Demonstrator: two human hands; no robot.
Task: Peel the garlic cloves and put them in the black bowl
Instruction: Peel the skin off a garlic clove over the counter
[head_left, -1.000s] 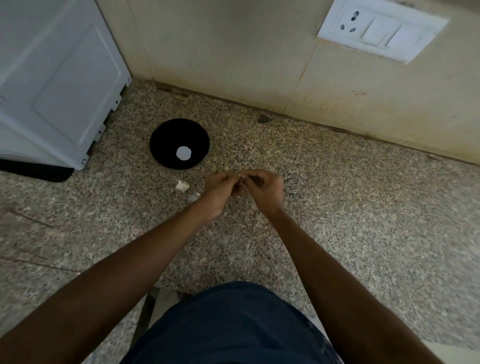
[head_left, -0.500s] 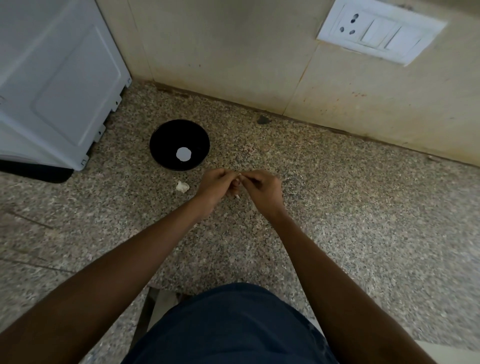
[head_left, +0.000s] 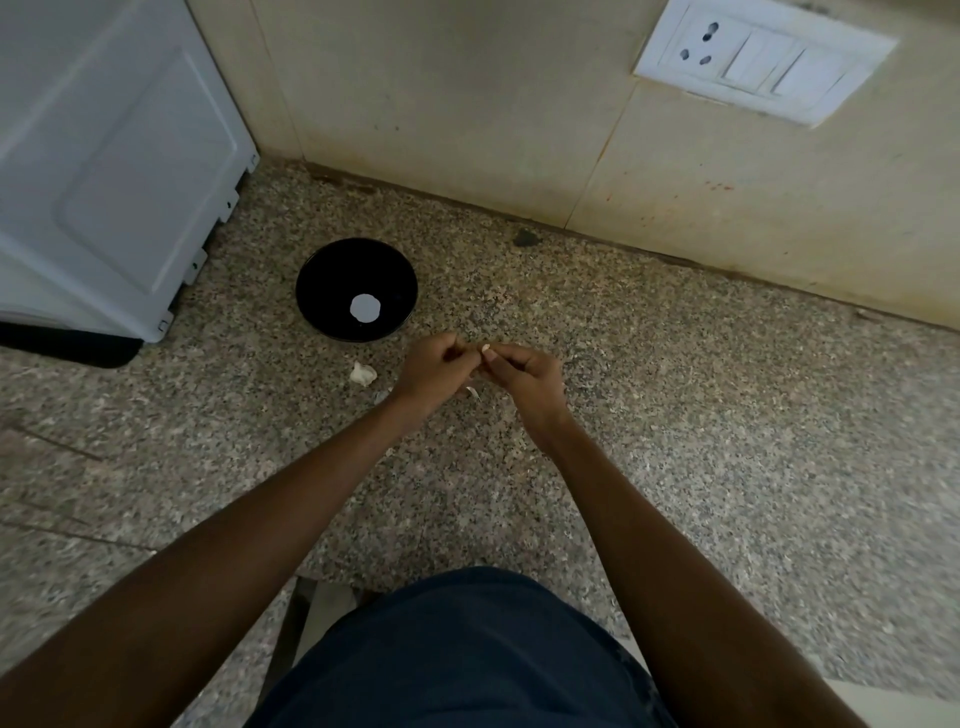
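Two hands: left hand (head_left: 434, 371) and right hand (head_left: 522, 371) meet above the counter (head_left: 675, 415), fingers curled
Grip: both pinch a small garlic clove (head_left: 487, 349) between them
Black bowl (head_left: 332, 275): just beyond the left hand, white spot inside
Loose garlic piece (head_left: 362, 373): on counter, near bowl

Both bare forearms extended forward and converging, left hand (head_left: 435, 368) and right hand (head_left: 524, 375) meeting at fingertips, fingers of each curled inward in a pinch, knuckles up, right thumbnail visible at the contact point, wrists roughly level.
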